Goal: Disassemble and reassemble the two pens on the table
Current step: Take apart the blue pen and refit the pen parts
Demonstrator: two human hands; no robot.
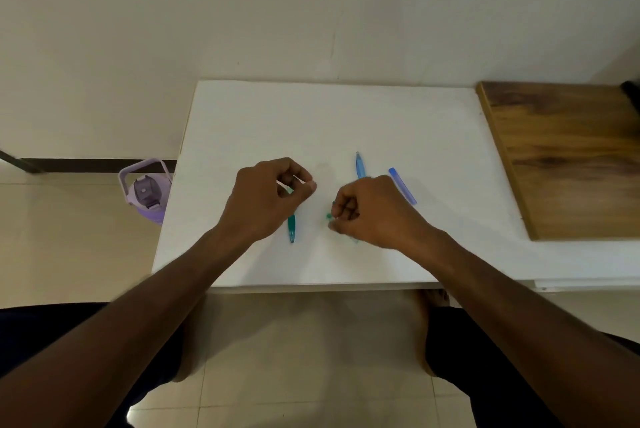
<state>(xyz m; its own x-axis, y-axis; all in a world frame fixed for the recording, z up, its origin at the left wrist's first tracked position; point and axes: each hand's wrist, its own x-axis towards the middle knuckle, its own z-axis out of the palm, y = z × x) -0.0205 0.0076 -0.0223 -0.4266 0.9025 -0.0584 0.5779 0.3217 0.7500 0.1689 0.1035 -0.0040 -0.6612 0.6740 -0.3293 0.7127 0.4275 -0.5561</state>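
Note:
On the white table [346, 116] lie pen parts. A green pen barrel [291, 228] points toward me, its far end hidden under my left hand [266, 197]. That hand is curled, thumb and forefinger pinched on something thin and pale; I cannot tell what. My right hand [367, 209] is closed over a small green piece [328, 216] that peeks out at its fingertips. Behind it, a light blue pen barrel [360, 166] sticks out past the knuckles. A darker blue cap [402, 185] lies slanted to the right.
A wooden board [568, 157] lies on the table's right end. A purple water bottle [147, 190] stands on the tiled floor by the table's left edge. A wall runs along the table's far side. My knees are under the near edge.

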